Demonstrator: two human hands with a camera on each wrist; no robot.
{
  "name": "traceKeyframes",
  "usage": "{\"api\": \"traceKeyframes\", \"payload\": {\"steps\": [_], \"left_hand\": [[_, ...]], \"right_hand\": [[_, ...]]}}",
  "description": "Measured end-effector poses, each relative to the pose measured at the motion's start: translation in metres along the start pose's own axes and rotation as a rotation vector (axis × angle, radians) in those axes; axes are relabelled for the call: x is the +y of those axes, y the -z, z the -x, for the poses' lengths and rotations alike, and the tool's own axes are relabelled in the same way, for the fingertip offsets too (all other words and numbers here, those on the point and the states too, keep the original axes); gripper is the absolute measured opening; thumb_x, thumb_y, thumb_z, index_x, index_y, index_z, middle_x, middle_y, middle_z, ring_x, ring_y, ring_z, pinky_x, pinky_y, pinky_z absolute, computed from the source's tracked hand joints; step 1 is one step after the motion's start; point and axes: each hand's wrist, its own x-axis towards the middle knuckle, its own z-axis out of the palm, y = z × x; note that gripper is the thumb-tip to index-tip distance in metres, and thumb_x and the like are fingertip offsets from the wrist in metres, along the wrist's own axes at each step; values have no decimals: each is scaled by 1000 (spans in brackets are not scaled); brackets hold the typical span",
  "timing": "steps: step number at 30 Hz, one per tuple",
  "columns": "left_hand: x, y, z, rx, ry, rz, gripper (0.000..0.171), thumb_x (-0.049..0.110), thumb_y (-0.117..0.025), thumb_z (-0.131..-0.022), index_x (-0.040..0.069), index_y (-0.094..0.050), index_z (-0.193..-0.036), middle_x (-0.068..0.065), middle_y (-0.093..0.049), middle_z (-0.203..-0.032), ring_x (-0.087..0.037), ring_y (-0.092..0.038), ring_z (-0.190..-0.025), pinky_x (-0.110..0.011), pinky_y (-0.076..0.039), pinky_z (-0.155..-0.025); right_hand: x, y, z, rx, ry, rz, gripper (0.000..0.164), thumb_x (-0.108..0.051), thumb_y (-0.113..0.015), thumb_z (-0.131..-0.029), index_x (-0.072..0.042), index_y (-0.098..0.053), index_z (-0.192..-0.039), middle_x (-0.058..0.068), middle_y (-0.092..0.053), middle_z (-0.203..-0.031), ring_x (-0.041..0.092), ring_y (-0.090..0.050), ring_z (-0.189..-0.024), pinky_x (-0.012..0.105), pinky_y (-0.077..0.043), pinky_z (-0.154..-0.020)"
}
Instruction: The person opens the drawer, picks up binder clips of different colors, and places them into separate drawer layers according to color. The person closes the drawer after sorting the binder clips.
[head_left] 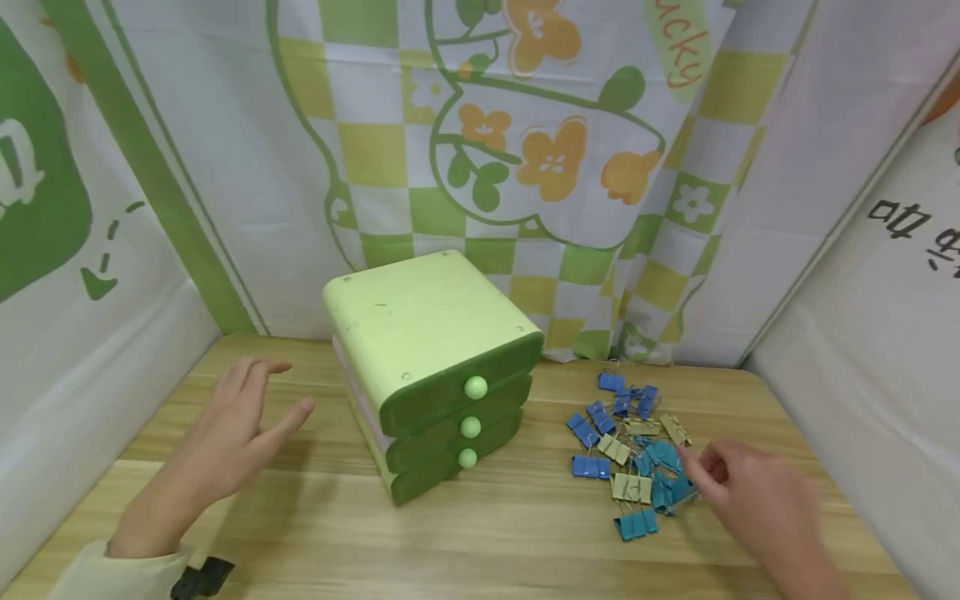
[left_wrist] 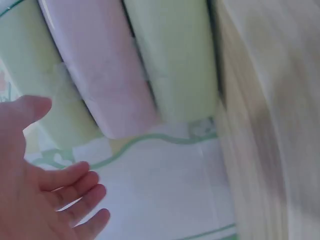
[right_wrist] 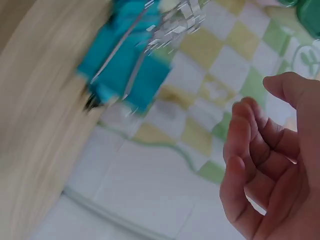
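Note:
A small three-drawer box (head_left: pixel 435 325) with a pale yellow-green top and dark green drawer fronts stands on the table, its drawers closed. My left hand (head_left: pixel 225 433) hovers to its left, thumb and fingers apart and holding nothing. In the left wrist view, the box's pink and pale green side (left_wrist: pixel 180 65) lies just beyond the fingers. On the right, several binder clips lie in a loose heap: blue (head_left: pixel 591 467), beige (head_left: pixel 632 487) and teal (head_left: pixel 636 525). My right hand (head_left: pixel 757 500) is at the heap's right edge, fingers loosely bent with nothing between them.
The wooden table (head_left: pixel 480 550) meets a patterned curtain (head_left: pixel 487 192) behind the box. White printed panels enclose the left (head_left: pixel 97 233) and right (head_left: pixel 862 317) sides. A black strap piece (head_left: pixel 202 577) sits by my left sleeve.

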Motion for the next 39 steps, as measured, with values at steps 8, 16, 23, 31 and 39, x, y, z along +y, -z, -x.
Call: {"api": "traceKeyframes", "payload": {"steps": [8,16,23,31,39], "left_hand": [[15,-9,-9,77,-21,139,60,27,-63,-105,-9,-43,-149,-31,-47,-144,-51,-44,-134,-74,-39,-106],[19,-1,-35,135,-9,292,59,23,-57,-108,-8,-37,-154,-34,-42,-151,-52,-39,-140,-73,-34,-110],[36,8,-66,139,73,317,70,39,-55,-109,-2,-32,-161,-30,-38,-160,-53,-38,-145,-74,-33,-117],[36,1,-104,98,194,472,85,53,-59,-103,2,-28,-163,-23,-33,-166,-47,-33,-153,-69,-30,-124],[30,-18,-130,180,218,715,62,42,-64,-102,6,-52,-151,-10,-56,-152,-18,-57,-130,-27,-52,-105]], "right_hand": [[-40,-5,1,-79,60,-155,35,-36,-78,-94,-29,-59,-65,-23,-50,-56,-7,-37,-50,19,-35,-49],[-90,0,-14,-180,111,-283,30,-40,-75,-97,-30,-64,-71,-25,-56,-62,-12,-47,-57,17,-46,-56],[-125,-1,-37,-187,155,-432,28,-44,-70,-101,-27,-71,-79,-21,-61,-66,-10,-52,-60,17,-49,-59],[-153,-8,-59,-189,179,-590,29,-44,-70,-101,-21,-75,-83,-16,-69,-70,-7,-61,-61,18,-55,-61],[-184,-10,-76,-163,129,-678,30,-43,-70,-101,-18,-75,-87,-11,-72,-74,-2,-64,-65,20,-57,-64]]}}
